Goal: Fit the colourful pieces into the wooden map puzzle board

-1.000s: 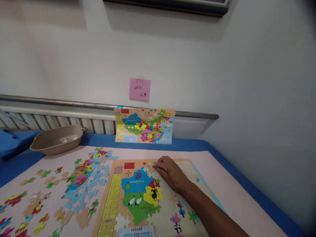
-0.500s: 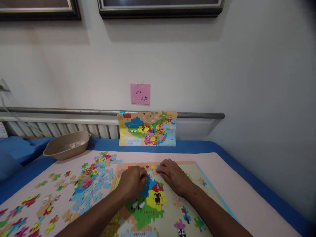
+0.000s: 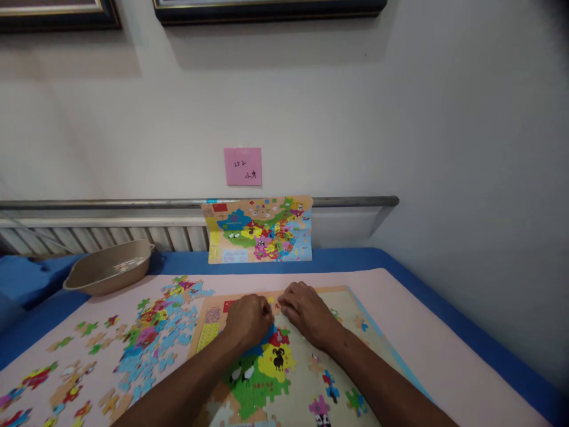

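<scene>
Over the upper part of the jigsaw puzzle board (image 3: 377, 367), my two hands are close together. My left hand (image 3: 249, 320) is closed, with thumb and curled fingers pressed together; whatever lies between them is hidden. My right hand (image 3: 309, 313) has its fingers bent down, their tips at a small orange puzzle piece (image 3: 277, 306) with a red mark. Below the hands is a joined map section with a yellow area bearing a black ram (image 3: 278, 359) and a green area with white birds (image 3: 248, 373). Loose pieces (image 3: 329, 385) lie on the board under my right forearm.
Many loose puzzle pieces (image 3: 153, 338) cover the pink sheet left of the board. A beige basin (image 3: 109, 270) stands at the back left. A printed map picture (image 3: 260, 231) leans against the rail (image 3: 355, 201), with a pink note (image 3: 243, 166) above it.
The view has turned slightly to the right. My left hand has moved right along the board, closer to my right hand. My right hand stays near the top edge.
</scene>
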`<state>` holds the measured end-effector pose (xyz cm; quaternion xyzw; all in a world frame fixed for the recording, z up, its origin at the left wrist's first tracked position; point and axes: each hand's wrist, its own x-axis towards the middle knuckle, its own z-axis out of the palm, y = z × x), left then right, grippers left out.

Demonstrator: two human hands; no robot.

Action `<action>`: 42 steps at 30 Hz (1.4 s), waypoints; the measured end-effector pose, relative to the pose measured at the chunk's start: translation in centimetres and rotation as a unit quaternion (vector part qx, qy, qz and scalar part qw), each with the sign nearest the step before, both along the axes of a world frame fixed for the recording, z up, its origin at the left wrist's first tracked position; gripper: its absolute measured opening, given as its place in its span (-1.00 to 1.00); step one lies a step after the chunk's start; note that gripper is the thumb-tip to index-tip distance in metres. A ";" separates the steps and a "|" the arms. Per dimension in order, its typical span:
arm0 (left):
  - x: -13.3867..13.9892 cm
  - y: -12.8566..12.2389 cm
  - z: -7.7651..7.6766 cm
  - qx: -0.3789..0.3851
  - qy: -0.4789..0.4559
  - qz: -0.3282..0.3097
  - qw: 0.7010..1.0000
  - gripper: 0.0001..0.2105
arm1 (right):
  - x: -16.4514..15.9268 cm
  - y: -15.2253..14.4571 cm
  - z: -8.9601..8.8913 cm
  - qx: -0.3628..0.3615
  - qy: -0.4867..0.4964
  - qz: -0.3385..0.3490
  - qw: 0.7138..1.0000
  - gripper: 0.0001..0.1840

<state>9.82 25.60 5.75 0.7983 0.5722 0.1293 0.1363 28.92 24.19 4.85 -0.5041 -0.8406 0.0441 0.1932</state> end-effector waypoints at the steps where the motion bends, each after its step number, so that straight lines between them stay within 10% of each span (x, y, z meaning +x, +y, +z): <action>1: 0.1 0.0 0.0 0.000 -0.001 0.002 1.000 -0.84 | 0.0 0.0 0.0 0.001 -0.007 -0.005 1.000 -0.88; 42: -2.9 4.1 -0.4 0.068 0.031 -0.166 0.983 -0.81 | 1.8 0.4 1.0 -0.047 -0.061 -0.137 0.988 -0.83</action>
